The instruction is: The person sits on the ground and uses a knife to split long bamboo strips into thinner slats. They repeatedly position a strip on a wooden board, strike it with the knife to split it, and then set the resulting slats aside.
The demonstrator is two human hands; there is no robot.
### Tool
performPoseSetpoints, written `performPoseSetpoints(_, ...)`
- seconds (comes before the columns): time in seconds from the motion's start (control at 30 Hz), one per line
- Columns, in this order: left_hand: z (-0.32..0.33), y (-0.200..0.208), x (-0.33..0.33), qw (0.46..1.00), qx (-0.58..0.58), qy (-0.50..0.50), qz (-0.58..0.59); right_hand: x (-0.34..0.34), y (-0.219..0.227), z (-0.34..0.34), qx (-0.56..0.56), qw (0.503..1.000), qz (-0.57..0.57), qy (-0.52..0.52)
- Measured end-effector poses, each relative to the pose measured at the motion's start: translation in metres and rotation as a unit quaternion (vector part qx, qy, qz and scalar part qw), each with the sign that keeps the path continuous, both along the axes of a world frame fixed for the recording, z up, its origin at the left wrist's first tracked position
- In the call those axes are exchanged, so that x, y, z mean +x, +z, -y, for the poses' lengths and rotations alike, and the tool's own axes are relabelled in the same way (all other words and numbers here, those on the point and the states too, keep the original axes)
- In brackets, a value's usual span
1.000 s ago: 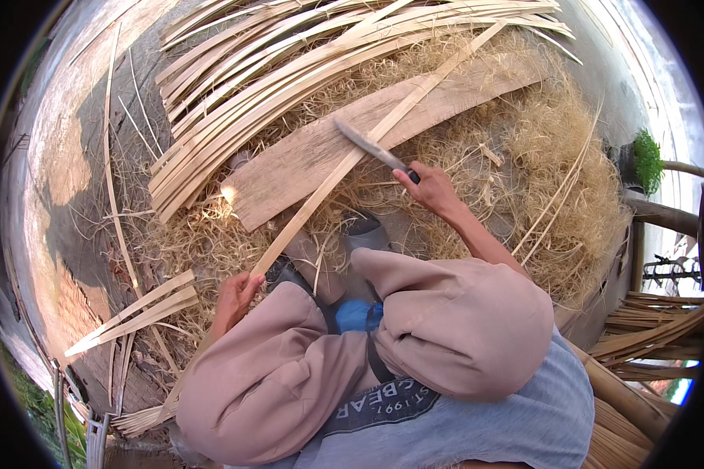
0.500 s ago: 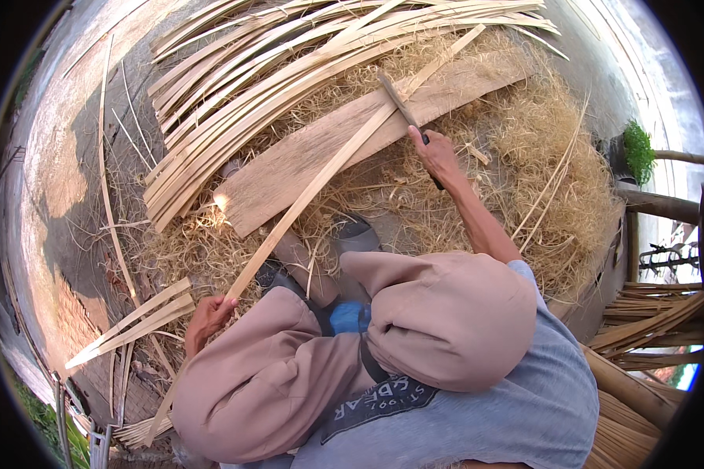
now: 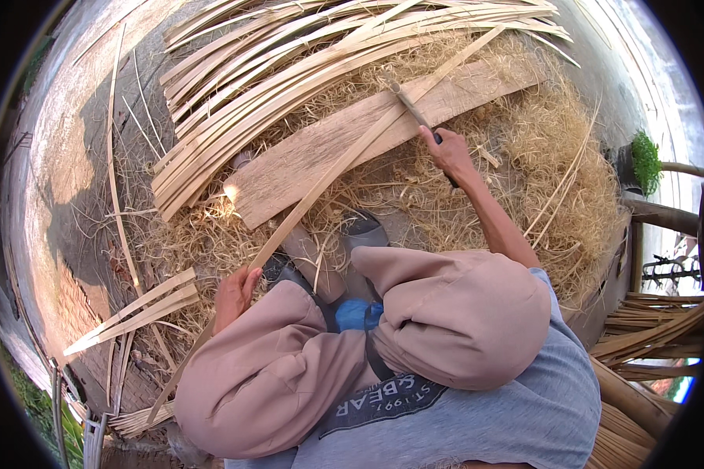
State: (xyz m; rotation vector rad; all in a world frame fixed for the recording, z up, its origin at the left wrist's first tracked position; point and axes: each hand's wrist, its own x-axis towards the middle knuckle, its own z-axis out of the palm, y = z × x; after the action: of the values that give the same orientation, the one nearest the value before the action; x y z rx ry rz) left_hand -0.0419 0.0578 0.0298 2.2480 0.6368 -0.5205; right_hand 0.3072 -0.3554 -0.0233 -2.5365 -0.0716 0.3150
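My right hand is closed round the dark handle of a knife. The blade lies across a long bamboo strip, over a wide wooden board. That strip slants from beyond the board down to my left knee, and its near end runs on past my leg. My left hand is closed on the strip beside that knee; part of its grip is hidden.
Many pale bamboo strips lie side by side beyond the board. Curly shavings cover the ground around it. A few short strips lie at the left. More bundled strips are at the right, near a green plant.
My left hand has slid forward and up along the strip, away from me. The knife still lies across the strip, its blade turned somewhat. The whole view has shifted slightly.
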Motion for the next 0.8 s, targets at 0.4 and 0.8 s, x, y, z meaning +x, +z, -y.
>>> performPoseSetpoints(0.4, 0.022, -0.035, -0.001, 0.981, 0.16, -0.021, 0.105, 0.008, 0.028, -0.012, -0.061, 0.997, 0.017, 0.052)
performPoseSetpoints(0.8, -0.081, -0.066, -0.171, 0.989, 0.14, 0.029, 0.035, 0.085, 0.007, 0.063, -0.098, 0.99, 0.076, -0.067)
